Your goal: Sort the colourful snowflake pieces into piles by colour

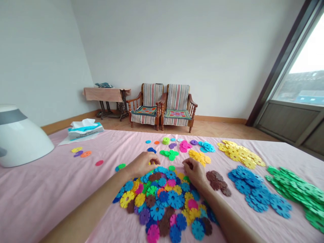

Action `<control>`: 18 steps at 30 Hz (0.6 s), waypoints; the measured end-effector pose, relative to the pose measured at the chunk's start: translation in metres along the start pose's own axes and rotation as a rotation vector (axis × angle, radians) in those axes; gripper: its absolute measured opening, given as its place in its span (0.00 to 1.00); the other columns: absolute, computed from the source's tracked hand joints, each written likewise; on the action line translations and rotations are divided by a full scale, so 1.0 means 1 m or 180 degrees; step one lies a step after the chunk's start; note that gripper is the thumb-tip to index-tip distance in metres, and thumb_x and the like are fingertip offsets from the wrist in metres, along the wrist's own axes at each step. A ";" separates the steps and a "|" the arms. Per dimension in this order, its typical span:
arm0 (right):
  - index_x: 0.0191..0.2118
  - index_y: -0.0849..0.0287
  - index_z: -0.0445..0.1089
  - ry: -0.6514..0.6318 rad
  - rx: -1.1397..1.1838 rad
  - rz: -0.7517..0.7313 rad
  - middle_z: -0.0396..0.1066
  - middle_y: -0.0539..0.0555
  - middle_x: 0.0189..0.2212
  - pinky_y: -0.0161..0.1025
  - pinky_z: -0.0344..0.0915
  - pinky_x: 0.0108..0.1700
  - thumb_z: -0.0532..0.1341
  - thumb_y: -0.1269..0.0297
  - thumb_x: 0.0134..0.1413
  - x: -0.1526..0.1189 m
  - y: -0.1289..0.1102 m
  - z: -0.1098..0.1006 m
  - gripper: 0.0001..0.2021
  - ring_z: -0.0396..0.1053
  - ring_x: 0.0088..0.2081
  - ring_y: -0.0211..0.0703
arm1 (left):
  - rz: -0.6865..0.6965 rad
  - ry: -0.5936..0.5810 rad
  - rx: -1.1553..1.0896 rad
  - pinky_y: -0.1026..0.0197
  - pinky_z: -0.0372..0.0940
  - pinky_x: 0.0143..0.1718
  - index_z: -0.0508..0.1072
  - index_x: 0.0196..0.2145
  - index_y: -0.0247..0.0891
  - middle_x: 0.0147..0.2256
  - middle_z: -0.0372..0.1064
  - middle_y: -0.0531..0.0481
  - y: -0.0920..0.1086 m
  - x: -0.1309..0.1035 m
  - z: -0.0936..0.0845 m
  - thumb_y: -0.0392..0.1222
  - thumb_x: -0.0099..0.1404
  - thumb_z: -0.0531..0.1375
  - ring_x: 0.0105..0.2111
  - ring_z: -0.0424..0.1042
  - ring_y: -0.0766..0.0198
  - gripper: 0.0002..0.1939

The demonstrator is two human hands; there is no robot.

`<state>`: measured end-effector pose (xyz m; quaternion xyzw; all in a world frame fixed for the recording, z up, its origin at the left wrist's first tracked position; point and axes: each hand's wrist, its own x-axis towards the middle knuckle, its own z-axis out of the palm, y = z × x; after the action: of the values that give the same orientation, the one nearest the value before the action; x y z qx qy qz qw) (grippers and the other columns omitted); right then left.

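Note:
A large mixed heap of plastic snowflake discs [157, 212] in many colours lies between my forearms. My left hand [144, 163] is at the heap's far left edge, fingers curled down. A bit of yellow shows by its fingertips, but whether it is gripped is unclear. At the far right edge of the heap my right hand [195, 171] has its thumb and fingers drawn together; anything between them is hidden. Just beyond the hands are green discs [170, 154] and orange-yellow discs [199, 156]. A pile of brown discs [217, 182] lies beside my right wrist.
Sorted piles of yellow discs [239, 153], blue discs [258, 189] and green discs [298, 192] spread to the right. Pink discs [185, 145] sit farther back. On the left stand a tissue box [84, 130] and a white rounded appliance [24, 140] on the pink cloth [63, 189].

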<state>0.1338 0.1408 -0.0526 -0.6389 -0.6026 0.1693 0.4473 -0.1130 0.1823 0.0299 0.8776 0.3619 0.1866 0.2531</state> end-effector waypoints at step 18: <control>0.30 0.58 0.70 -0.0052 -0.0070 -0.0002 0.69 0.50 0.20 0.34 0.58 0.27 0.53 0.63 0.49 0.001 0.002 0.001 0.09 0.66 0.24 0.40 | 0.0250 0.0093 0.0182 0.63 0.64 0.41 0.80 0.38 0.39 0.37 0.78 0.49 -0.005 0.006 0.035 0.30 0.56 0.56 0.38 0.74 0.59 0.16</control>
<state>0.1344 0.1420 -0.0542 -0.6421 -0.6082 0.1677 0.4355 -0.0932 0.1789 -0.0001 0.8952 0.3360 0.1987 0.2151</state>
